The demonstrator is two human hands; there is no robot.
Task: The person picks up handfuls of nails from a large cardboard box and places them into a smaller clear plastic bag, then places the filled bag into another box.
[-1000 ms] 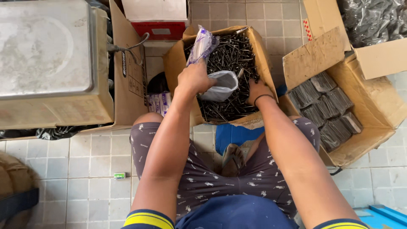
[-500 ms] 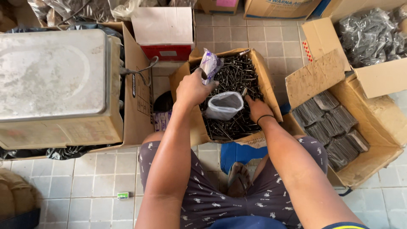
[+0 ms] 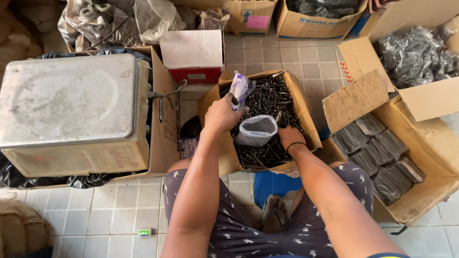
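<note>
Left hand (image 3: 221,114) pinches clear plastic bag (image 3: 257,130) open above nail box (image 3: 306,125), mouth up, axis vertical. Right hand (image 3: 290,137) in nails (image 3: 267,100), fingers buried, grip unclear.

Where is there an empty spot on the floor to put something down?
Bare tiles lie left of the person's knee, below the metal scale, with only a small green box there. More tiles show above the box of nails. It is crowded where the left hand holds bags and the right hand digs beside the open bag.
</note>
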